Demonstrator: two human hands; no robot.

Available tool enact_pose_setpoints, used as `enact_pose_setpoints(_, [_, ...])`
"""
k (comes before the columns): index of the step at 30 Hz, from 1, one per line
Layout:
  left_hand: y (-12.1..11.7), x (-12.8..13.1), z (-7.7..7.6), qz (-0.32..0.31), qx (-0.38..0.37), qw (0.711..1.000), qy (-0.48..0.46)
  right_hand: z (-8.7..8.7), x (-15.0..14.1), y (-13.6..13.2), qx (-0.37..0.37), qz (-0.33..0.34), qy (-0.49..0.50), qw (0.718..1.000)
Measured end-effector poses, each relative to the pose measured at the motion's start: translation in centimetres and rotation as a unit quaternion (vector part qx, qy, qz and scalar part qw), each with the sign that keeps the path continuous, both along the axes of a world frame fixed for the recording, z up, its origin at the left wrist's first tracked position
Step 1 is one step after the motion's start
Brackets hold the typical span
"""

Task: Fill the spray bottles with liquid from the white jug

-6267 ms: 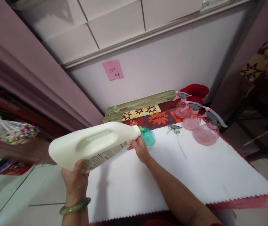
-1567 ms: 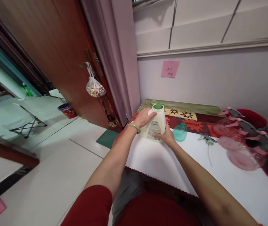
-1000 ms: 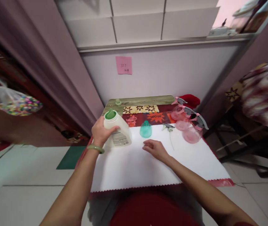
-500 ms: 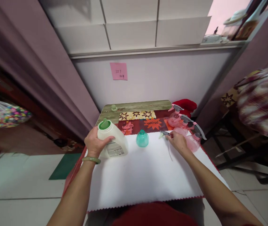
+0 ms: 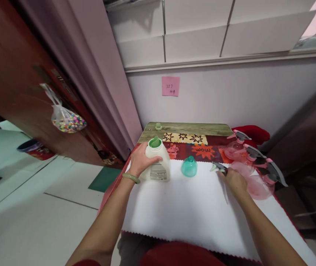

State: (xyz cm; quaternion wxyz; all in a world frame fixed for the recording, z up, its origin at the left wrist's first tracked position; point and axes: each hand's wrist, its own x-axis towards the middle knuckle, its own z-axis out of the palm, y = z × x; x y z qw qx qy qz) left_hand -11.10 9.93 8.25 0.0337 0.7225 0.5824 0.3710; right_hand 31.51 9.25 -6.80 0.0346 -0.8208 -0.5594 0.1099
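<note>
My left hand is wrapped round the side of a cream detergent jug, which stands upright on the white cloth with its green spout uncapped. To its right stands a small teal bottle with an open neck. My right hand grips a grey and pale green spray nozzle, its thin dip tube hanging down over the cloth. Right beside that hand are pink spray bottles with grey and pink trigger heads. A light green cap sits at the table's far left.
The white cloth covers the near part of the small table, with a patterned red cover behind. A wall with a pink note rises at the back. A bag of colourful beads hangs on the door at left.
My view has swung left, so everything sits further right. The jug now stands upright, less tilted than before. Both hands keep their holds on the jug and the spray nozzle.
</note>
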Motion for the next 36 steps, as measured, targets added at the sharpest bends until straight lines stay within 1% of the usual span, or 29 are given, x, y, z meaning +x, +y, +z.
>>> enact_pose_setpoints(2, [-0.2, 0.7, 1.1, -0.007, -0.036, 0.999, -0.011, -0.5, 0.4, 0.2, 0.002, -0.008, 0.027, 1.0])
enact_pose_setpoints(4, [-0.3, 1.5, 1.9, 0.001, -0.059, 0.998, -0.031, -1.0, 0.8, 0.2, 0.014, -0.007, 0.058, 0.998])
enact_pose_setpoints(7, [-0.2, 2.1, 2.1, 0.01, -0.068, 0.996, -0.061, -1.7, 1.0, 0.0, 0.039, -0.014, 0.08, 0.996])
enact_pose_setpoints(10, [0.1, 1.3, 2.2, 0.001, -0.051, 0.994, -0.099, -2.0, 0.6, -0.2, 0.045, -0.042, 0.078, 0.995])
enact_pose_setpoints(12, [0.4, 0.3, 2.6, 0.001, -0.038, 0.993, -0.113, -2.0, 0.2, -0.3, 0.044, -0.06, 0.072, 0.995])
enact_pose_setpoints(16, [0.8, -1.3, 3.4, 0.044, -0.009, 0.997, -0.068, -2.2, -0.2, -0.3, 0.043, -0.075, 0.069, 0.994])
enact_pose_setpoints(19, [0.6, -1.9, 3.0, 0.075, -0.011, 0.997, -0.027, -2.4, -0.1, -0.3, 0.044, -0.076, 0.074, 0.993])
enact_pose_setpoints(23, [0.5, -2.7, 2.0, 0.099, -0.056, 0.993, -0.016, -1.9, -0.2, -0.3, 0.049, -0.084, 0.091, 0.991])
enact_pose_setpoints(26, [0.6, -3.3, 2.2, 0.075, -0.072, 0.994, -0.022, -1.0, -0.5, -0.4, 0.059, -0.095, 0.121, 0.986])
enact_pose_setpoints(28, [0.1, -3.4, 2.2, 0.07, -0.039, 0.997, -0.016, -0.6, -0.7, -0.3, 0.071, -0.101, 0.14, 0.982])
enact_pose_setpoints(29, [-0.4, -3.3, 2.0, 0.081, 0.0, 0.997, -0.007, -0.5, -0.7, -0.2, 0.078, -0.104, 0.148, 0.98])
enact_pose_setpoints(30, [-1.2, -3.0, 1.5, 0.102, 0.054, 0.993, 0.005, -0.4, -0.7, -0.1, 0.085, -0.108, 0.157, 0.978])
enact_pose_setpoints(31, [-2.2, -2.4, 0.7, 0.127, 0.111, 0.986, 0.013, -0.3, -0.7, -0.1, 0.092, -0.111, 0.166, 0.975])
enact_pose_setpoints(32, [-3.2, -1.6, -0.4, 0.128, 0.149, 0.98, 0.019, -0.3, -0.7, 0.0, 0.101, -0.115, 0.179, 0.972])
enact_pose_setpoints(33, [-4.3, -0.5, -1.8, 0.092, 0.165, 0.982, 0.023, -0.2, -0.7, 0.0, 0.111, -0.117, 0.195, 0.967])
enact_pose_setpoints(34, [-5.3, 0.9, -3.4, 0.017, 0.146, 0.989, 0.023, -0.1, -0.7, 0.0, 0.123, -0.118, 0.214, 0.962])
enact_pose_setpoints(35, [-6.0, 2.4, -5.1, -0.067, 0.093, 0.993, 0.021, 0.1, -0.8, -0.1, 0.136, -0.118, 0.234, 0.955])
enact_pose_setpoints(36, [-6.4, 4.2, -6.8, -0.123, 0.028, 0.992, 0.01, 0.3, -0.9, -0.2, 0.151, -0.116, 0.258, 0.947])
